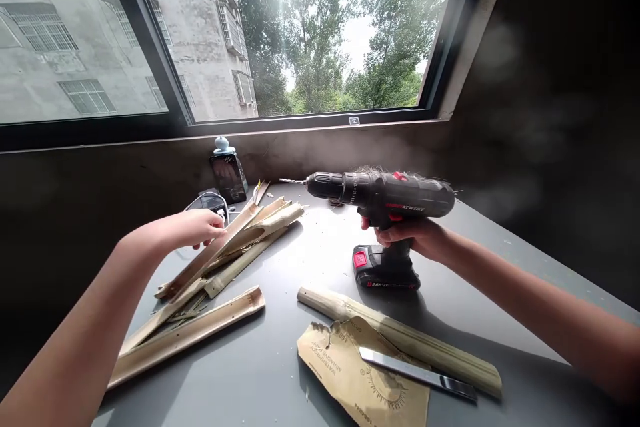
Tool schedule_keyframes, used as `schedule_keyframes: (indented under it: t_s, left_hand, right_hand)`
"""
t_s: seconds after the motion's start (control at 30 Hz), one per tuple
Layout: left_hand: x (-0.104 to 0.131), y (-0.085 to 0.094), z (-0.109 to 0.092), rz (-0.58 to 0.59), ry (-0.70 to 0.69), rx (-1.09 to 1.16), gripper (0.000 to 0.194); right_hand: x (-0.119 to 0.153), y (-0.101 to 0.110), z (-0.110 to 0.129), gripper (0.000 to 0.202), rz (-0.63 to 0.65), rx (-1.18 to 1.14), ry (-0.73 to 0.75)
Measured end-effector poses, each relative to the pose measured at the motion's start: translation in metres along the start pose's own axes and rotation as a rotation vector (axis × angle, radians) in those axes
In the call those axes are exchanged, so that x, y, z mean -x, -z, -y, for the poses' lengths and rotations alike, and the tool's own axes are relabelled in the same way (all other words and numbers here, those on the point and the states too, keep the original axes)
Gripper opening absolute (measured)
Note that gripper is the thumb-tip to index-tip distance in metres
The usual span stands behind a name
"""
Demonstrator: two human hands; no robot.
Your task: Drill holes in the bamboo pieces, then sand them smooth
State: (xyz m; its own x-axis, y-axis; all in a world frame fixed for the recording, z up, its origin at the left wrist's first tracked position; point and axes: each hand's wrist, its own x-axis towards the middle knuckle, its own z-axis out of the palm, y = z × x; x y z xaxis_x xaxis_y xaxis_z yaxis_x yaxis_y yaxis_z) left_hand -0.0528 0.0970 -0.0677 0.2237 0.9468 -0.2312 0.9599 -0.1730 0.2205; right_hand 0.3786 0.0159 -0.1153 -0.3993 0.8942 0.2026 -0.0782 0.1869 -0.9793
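Note:
My right hand (417, 237) is wrapped round the handle of a black and red cordless drill (367, 192), a finger by its red trigger. The drill's thin bit points left, over the table, with its battery base close above the tabletop. At the left, my left hand (203, 228) has its fingers curled at the edge of a split bamboo piece (220, 252) on a heap of bamboo. Part of that grip is hidden. Another split bamboo half (200, 333) lies nearer to me, hollow side up.
On the grey table (280, 360), a bamboo length (400, 333) lies beside brown abrasive paper (345, 363) with a utility knife (420, 373) on top. A phone (229, 179) leans against a pale blue stand near the wall. Above is a window (320, 117).

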Motion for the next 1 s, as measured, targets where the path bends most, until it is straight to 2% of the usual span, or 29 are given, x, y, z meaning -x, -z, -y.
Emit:
schedule_keyframes:
  t_s: [0.13, 0.23, 0.3, 0.4, 0.47, 0.57, 0.67, 0.77, 0.87, 1.0]
  left_hand:
    - [-0.004, 0.002, 0.008, 0.074, 0.01, 0.036, 0.042]
    - [-0.003, 0.004, 0.007, 0.093, 0.01, 0.062, 0.048]
    - [-0.001, 0.006, 0.005, 0.076, 0.005, 0.077, 0.05]
    - [0.008, 0.011, -0.008, 0.055, -0.025, 0.112, 0.056]
    - [0.016, 0.008, -0.028, 0.109, -0.1, 0.208, 0.06]
    - [0.023, -0.013, -0.076, 0.191, -0.351, 0.549, 0.062]
    - [0.017, -0.046, -0.132, 0.04, -0.574, 1.068, 0.07]
    - [0.003, -0.067, -0.175, -0.075, -0.63, 1.311, 0.066]
    - [-0.002, -0.071, -0.193, -0.163, -0.622, 1.412, 0.061]
    - [0.004, -0.071, -0.196, -0.236, -0.596, 1.441, 0.059]
  right_hand:
    - [0.005, -0.011, -0.001, 0.038, -0.077, 0.008, 0.007]
    - [0.007, -0.01, -0.003, 0.038, -0.113, 0.013, 0.019]
    - [0.007, -0.005, -0.003, 0.039, -0.049, 0.022, 0.024]
    - [0.005, 0.005, -0.002, 0.048, 0.117, -0.013, 0.026]
    - [0.003, 0.008, -0.003, 0.051, 0.164, -0.036, 0.04]
    - [0.002, 0.005, -0.006, 0.043, 0.116, -0.023, 0.045]
    - [0.003, -0.001, -0.01, 0.035, 0.051, -0.002, 0.046]
    - [0.003, -0.003, -0.012, 0.038, 0.015, 0.0, 0.042]
    - [0.003, -0.002, -0.011, 0.042, 0.02, -0.019, 0.032]
    - [0.003, -0.002, -0.01, 0.039, 0.059, 0.004, 0.059]
